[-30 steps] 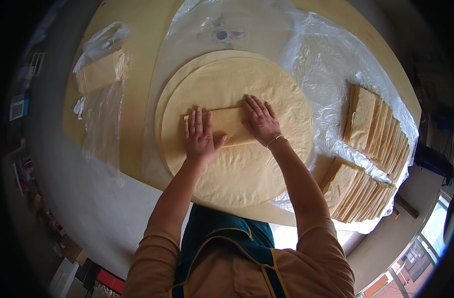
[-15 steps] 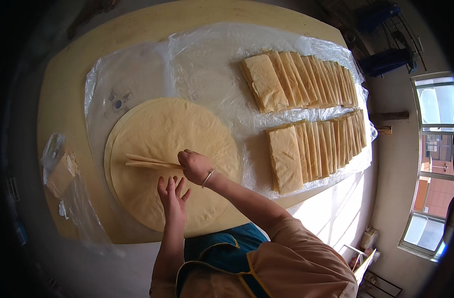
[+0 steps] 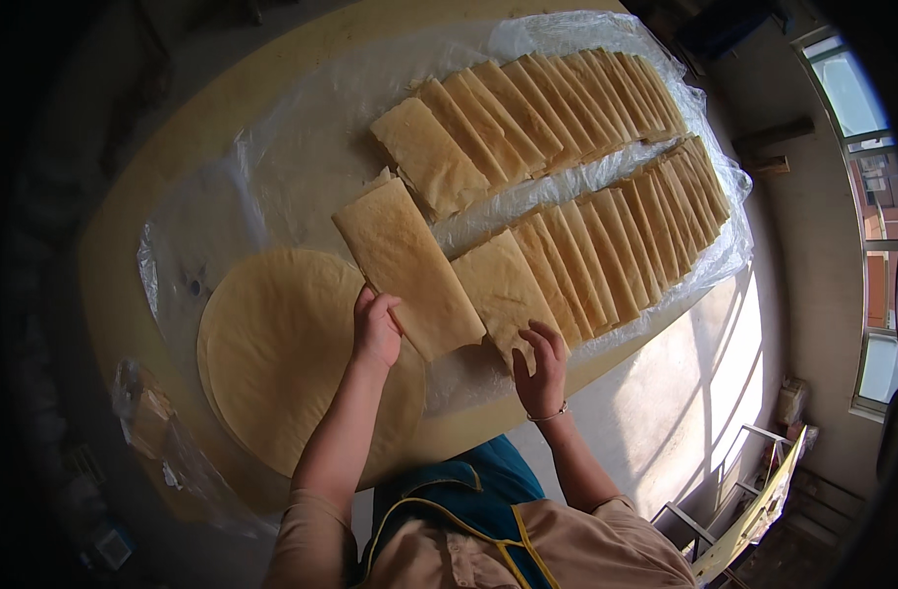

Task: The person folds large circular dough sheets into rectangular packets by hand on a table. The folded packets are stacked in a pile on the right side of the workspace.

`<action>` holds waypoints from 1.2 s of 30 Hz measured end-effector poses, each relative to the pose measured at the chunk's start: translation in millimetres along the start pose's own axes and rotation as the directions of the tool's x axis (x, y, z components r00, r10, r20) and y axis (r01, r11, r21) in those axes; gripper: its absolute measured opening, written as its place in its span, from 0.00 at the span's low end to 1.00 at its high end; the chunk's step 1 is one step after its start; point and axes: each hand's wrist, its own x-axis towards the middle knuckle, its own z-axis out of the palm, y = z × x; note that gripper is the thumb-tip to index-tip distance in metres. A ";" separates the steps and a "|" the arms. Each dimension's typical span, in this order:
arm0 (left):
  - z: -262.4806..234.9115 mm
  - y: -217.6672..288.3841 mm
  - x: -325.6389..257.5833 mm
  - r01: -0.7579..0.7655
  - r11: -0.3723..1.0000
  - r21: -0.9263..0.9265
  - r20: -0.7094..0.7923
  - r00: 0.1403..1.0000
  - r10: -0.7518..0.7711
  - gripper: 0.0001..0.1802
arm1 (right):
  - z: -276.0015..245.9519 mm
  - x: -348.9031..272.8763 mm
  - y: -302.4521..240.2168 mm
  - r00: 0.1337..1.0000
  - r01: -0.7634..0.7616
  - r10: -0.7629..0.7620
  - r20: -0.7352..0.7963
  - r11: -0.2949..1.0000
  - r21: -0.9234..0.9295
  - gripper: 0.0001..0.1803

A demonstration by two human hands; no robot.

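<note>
Sheet folded into a tan rectangle (image 3: 409, 270) is pinched at its left edge by the nearer left hand (image 3: 376, 329), its long axis slanted from far left to near right beside the near row of folded sheets (image 3: 621, 250), where the right hand (image 3: 542, 378) is held empty

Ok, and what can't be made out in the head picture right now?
All in the head view:
Part of the pale tan round sheets: hidden by the left forearm and the tan folded rectangular sheet in the left hand.
Parts of the tan overlapping rectangular sheets: covered by their neighbours.
Whether the right hand touches the nearer row: overhead angle hides any gap.
Clear plastic bag's contents: dim, blurred.
</note>
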 end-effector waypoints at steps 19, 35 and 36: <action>56.3 9.9 245.8 0.007 0.328 0.945 -0.185 0.837 0.514 0.24 | 106.9 192.5 41.2 0.923 0.146 -0.033 0.384 0.952 -0.269 0.30; 41.5 25.3 216.8 -0.129 -0.091 0.987 0.152 0.936 0.317 0.54 | 179.3 303.7 69.8 0.885 -0.349 0.408 0.223 0.900 -0.260 0.16; 40.3 23.7 219.1 -0.123 -0.070 0.990 0.138 0.944 0.300 0.54 | 182.8 310.2 71.9 0.878 -0.343 0.412 0.245 0.897 -0.280 0.17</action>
